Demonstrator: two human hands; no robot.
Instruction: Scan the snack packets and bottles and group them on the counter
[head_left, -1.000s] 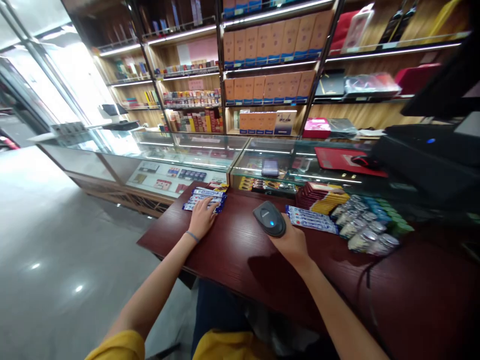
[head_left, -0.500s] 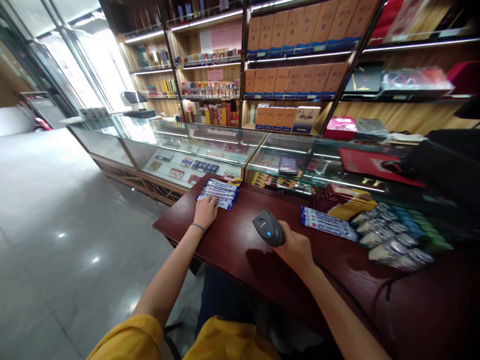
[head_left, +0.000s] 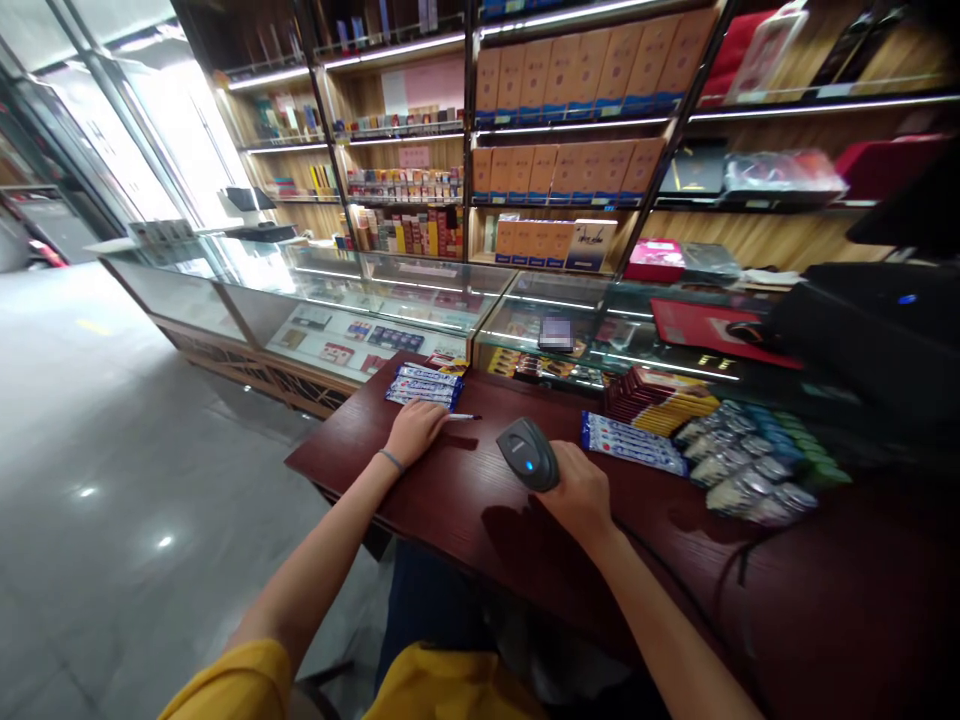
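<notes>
My right hand point(head_left: 576, 490) is wrapped round a dark grey barcode scanner point(head_left: 527, 455), which shows a lit blue light above the brown desk. My left hand point(head_left: 415, 432) is closed on a slim white packet point(head_left: 459, 416), seen almost edge-on; its dark end sticks out to the right of the fingers. Just beyond that hand lies a pile of blue-and-silver stick packets point(head_left: 424, 386). Another row of blue-and-white stick packets point(head_left: 634, 443) lies to the right of the scanner.
Brown-and-yellow packets point(head_left: 660, 400) stand stacked at the desk's back right. Beside them lie silver packets point(head_left: 739, 460) and green ones point(head_left: 814, 450). A cable point(head_left: 667, 570) trails across the desk. Glass display counters point(head_left: 375, 290) and stocked shelves stand behind; a black monitor point(head_left: 862, 330) is at right.
My left hand has drawn back from the pile towards me, and a slim packet now shows in its fingers. The scanner stays in my right hand. The view has shifted slightly.
</notes>
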